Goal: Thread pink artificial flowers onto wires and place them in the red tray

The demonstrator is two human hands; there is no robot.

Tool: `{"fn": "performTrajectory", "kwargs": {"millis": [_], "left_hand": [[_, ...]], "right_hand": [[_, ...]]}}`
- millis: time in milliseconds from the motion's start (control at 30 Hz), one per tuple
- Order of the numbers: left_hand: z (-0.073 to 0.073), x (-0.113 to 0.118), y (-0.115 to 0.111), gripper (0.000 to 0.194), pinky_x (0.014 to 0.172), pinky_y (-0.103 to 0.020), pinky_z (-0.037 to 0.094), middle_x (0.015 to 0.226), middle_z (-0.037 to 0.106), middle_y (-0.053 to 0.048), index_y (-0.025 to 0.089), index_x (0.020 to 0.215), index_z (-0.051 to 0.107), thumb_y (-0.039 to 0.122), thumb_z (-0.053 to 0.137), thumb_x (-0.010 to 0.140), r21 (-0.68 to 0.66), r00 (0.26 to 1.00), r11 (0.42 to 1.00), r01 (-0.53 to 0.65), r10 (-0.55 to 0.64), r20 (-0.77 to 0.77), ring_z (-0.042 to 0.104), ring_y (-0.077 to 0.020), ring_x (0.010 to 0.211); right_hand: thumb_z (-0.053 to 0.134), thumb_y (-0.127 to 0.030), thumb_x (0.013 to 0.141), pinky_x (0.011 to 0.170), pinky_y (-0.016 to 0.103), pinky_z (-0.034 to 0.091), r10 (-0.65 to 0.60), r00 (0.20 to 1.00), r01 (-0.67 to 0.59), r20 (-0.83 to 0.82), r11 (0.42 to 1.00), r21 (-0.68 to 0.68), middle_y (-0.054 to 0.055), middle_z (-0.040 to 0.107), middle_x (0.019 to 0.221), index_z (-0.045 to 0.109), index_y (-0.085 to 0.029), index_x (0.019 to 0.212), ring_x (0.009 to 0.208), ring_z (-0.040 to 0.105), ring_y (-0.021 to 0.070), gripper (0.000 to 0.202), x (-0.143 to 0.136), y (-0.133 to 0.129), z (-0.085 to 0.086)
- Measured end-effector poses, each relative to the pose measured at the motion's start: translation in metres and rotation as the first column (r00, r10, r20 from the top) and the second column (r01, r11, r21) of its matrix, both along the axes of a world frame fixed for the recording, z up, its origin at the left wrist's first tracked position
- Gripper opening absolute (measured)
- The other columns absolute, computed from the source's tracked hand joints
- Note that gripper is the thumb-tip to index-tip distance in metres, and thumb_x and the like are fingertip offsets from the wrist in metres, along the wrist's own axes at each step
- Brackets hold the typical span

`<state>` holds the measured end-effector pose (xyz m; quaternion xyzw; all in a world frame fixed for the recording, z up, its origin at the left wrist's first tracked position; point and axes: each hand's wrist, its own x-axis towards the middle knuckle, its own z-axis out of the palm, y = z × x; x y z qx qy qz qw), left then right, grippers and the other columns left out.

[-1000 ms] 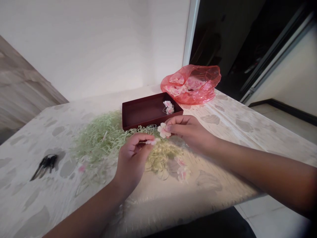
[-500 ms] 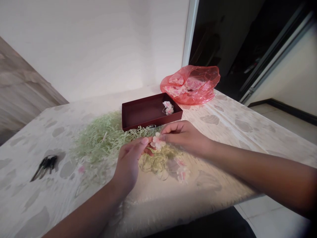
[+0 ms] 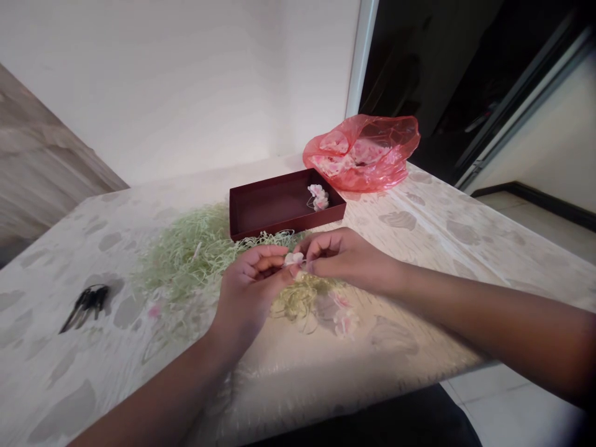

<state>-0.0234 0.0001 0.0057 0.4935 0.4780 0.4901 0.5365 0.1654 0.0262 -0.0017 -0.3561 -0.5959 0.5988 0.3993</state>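
Blossom (image 3: 293, 258), in the head view, sits at the fingertips of the left hand (image 3: 246, 282), thumb and fingers pinched on it; the right hand (image 3: 347, 256) meets it opposite, fingers curled inward (whether they grip its stem, I cannot tell); dark red box (image 3: 274, 210) beyond both hands, white-pink flowers (image 3: 319, 198) inside; green shreds (image 3: 186, 251) spread left of the left hand; loose flowers (image 3: 346, 322) lie nearer than the right hand; red bag (image 3: 361, 155) well past it; keys (image 3: 89, 301) far left of the left hand.
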Motion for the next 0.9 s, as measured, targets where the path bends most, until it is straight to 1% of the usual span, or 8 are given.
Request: {"fn": "performTrajectory", "kwargs": {"millis": [133, 300, 533, 667, 900], "left_hand": [[0.0017, 0.0006, -0.0007, 0.029, 0.063, -0.018, 0.056, 0.078, 0.079, -0.001, 0.020, 0.093, 0.077, 0.023, 0.089, 0.067, -0.020, 1.000, 1.000, -0.002, 0.002, -0.016, 0.070, -0.0105, 0.065], [0.0018, 0.0018, -0.0012, 0.031, 0.065, -0.019, 0.059, 0.080, 0.081, -0.002, 0.020, 0.095, 0.079, 0.026, 0.090, 0.067, -0.034, 1.000, 0.999, -0.021, 0.020, -0.019, 0.072, -0.0121, 0.068], [0.0022, 0.0016, -0.0037, 0.032, 0.065, -0.019, 0.061, 0.083, 0.082, -0.002, 0.022, 0.097, 0.080, 0.028, 0.090, 0.067, -0.037, 0.998, 0.998, -0.047, 0.046, -0.045, 0.074, -0.0128, 0.070], [0.0012, 0.0010, -0.0036, 0.029, 0.066, -0.019, 0.061, 0.083, 0.082, -0.001, 0.024, 0.095, 0.081, 0.028, 0.090, 0.068, -0.023, 0.998, 0.999, -0.049, 0.048, -0.050, 0.075, -0.0128, 0.070], [0.0016, 0.0010, -0.0040, 0.027, 0.067, -0.018, 0.061, 0.083, 0.082, -0.001, 0.024, 0.096, 0.081, 0.026, 0.089, 0.070, -0.026, 0.998, 0.999, -0.038, 0.036, -0.059, 0.075, -0.0118, 0.068]], "right_hand": [[0.075, -0.022, 0.072, 0.069, 0.027, 0.043, -0.069, 0.995, 0.073, 0.068, 0.996, -0.048, 0.003, 0.067, 0.088, 0.067, -0.017, 0.066, 0.076, 0.057, 0.0142, 0.012, 0.0005, 0.0010, -0.0024], [0.074, -0.023, 0.073, 0.063, 0.026, 0.038, -0.071, 0.994, 0.075, 0.086, 0.996, -0.042, 0.001, 0.063, 0.078, 0.067, -0.017, 0.066, 0.070, 0.052, 0.0121, 0.012, 0.0015, 0.0029, -0.0027], [0.073, -0.024, 0.072, 0.060, 0.026, 0.035, -0.061, 0.990, 0.066, 0.125, 0.997, -0.038, 0.001, 0.062, 0.078, 0.066, -0.017, 0.066, 0.066, 0.048, 0.0110, 0.012, 0.0004, 0.0020, -0.0033], [0.071, -0.021, 0.074, 0.061, 0.026, 0.036, -0.058, 0.988, 0.062, 0.141, 0.998, -0.026, 0.001, 0.061, 0.077, 0.068, -0.017, 0.068, 0.067, 0.049, 0.0112, 0.008, 0.0005, 0.0012, -0.0046], [0.071, -0.022, 0.074, 0.062, 0.026, 0.036, -0.042, 0.990, 0.044, 0.131, 0.999, -0.008, 0.001, 0.060, 0.078, 0.069, -0.016, 0.068, 0.069, 0.050, 0.0116, 0.008, 0.0002, 0.0008, -0.0044]]}}
